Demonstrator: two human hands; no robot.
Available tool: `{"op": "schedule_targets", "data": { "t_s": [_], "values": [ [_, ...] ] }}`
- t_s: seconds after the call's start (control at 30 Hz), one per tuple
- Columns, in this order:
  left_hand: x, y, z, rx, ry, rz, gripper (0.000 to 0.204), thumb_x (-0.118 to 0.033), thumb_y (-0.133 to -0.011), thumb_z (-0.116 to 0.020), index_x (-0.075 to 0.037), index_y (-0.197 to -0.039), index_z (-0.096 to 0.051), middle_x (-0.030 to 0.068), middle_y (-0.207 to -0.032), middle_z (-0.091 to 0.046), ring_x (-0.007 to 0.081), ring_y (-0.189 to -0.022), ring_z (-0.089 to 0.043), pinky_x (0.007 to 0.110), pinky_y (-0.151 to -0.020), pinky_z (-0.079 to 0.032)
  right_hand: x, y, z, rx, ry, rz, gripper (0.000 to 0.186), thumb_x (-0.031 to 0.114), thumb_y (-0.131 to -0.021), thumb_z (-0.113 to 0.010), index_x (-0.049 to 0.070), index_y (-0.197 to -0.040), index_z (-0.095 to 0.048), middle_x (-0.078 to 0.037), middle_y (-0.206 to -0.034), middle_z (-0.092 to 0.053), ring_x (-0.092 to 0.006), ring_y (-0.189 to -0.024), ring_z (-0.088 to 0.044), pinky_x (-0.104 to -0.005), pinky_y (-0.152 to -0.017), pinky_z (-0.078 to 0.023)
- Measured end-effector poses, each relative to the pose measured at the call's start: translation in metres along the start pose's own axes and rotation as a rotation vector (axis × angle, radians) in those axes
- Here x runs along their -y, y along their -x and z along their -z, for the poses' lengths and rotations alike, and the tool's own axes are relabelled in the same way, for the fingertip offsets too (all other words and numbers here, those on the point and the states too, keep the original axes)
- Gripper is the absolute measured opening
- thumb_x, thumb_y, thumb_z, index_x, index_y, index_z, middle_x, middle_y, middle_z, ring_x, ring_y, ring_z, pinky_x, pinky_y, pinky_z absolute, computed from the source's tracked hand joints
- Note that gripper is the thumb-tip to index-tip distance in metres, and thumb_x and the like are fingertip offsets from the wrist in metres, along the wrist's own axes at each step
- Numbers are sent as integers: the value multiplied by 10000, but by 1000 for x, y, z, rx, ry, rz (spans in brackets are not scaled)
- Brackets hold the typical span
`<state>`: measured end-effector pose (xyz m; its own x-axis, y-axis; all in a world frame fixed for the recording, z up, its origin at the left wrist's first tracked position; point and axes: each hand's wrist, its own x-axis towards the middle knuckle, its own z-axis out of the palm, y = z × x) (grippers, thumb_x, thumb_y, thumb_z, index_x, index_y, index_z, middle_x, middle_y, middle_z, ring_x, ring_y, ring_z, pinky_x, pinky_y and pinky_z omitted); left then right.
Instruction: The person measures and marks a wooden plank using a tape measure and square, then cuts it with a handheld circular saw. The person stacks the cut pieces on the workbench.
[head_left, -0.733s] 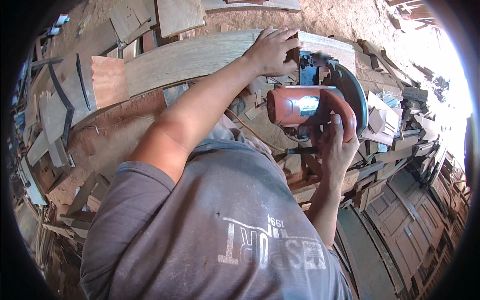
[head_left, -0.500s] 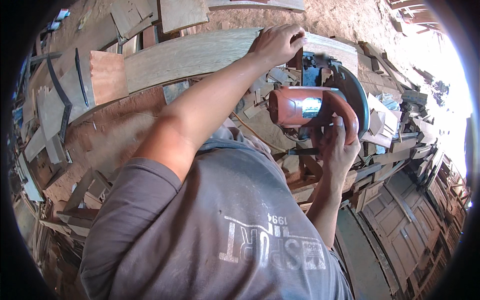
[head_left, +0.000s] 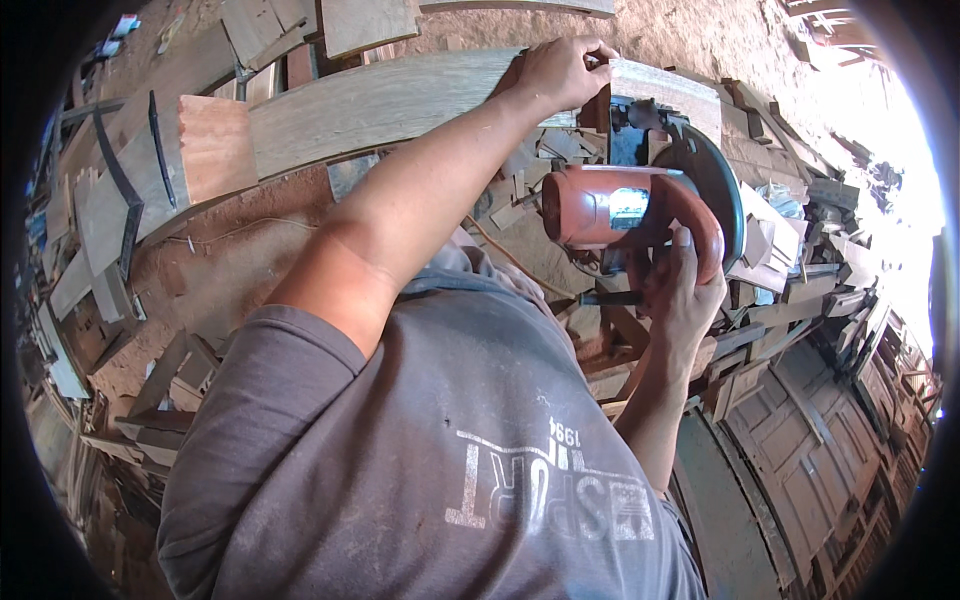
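A long pale wooden plank (head_left: pixel 380 100) lies across the top of the view. My left hand (head_left: pixel 562 70) presses down on its near edge, fingers curled over the wood. My right hand (head_left: pixel 682 290) grips the handle of an orange circular saw (head_left: pixel 610 205). The saw's dark round blade guard (head_left: pixel 712 180) sits just right of my left hand, at the plank's edge. The blade itself is hidden by the guard. My grey t-shirt fills the lower middle of the view.
A reddish wood block (head_left: pixel 215 145) lies on the plank's left part. Offcuts and scrap boards (head_left: pixel 790 260) pile up on the right. Panelled wooden doors (head_left: pixel 810 440) lie at lower right. Sawdust-covered ground (head_left: pixel 230 260) and loose planks (head_left: pixel 100 210) are on the left.
My left hand and the saw sit slightly higher in the view than before. Both hands keep their grips, and the saw stays at the plank's edge.
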<state>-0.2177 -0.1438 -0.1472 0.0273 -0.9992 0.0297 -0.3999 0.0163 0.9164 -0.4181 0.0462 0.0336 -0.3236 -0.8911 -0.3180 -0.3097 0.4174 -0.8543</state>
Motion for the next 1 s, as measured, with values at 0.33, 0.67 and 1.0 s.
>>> {"op": "schedule_targets", "data": {
  "t_s": [0.33, 0.67, 1.0],
  "values": [
    [-12, 4, 6, -20, -9, 21, 305, -385, -956, -802, -232, -1218, -833, 67, -1087, -846, 255, -1014, -809, 416, -942, -621, 10, -3, -5, 48, 25, 34, 362, 242, -1111, -665, 30, -1400, -717, -2, -968, -720, -38, -672, -550, -211, -578, -430],
    [-19, 7, 11, 7, 4, 70, 288, -349, -948, -786, -209, -1196, -832, 45, -1101, -848, 260, -1024, -810, 417, -945, -623, 14, -2, -9, 47, -55, -34, 378, 242, -1110, -688, 30, -1422, -697, 10, -910, -692, -29, -640, -543, -233, -530, -471],
    [-21, 7, 13, 11, 19, 80, 292, -323, -942, -761, -185, -1191, -821, 67, -1123, -842, 270, -1043, -805, 423, -962, -614, 13, -4, -12, -1, -33, 5, 273, 296, -1105, -701, 33, -1177, -716, 33, -728, -626, -47, -584, -558, -220, -503, -443]
  ]
}}
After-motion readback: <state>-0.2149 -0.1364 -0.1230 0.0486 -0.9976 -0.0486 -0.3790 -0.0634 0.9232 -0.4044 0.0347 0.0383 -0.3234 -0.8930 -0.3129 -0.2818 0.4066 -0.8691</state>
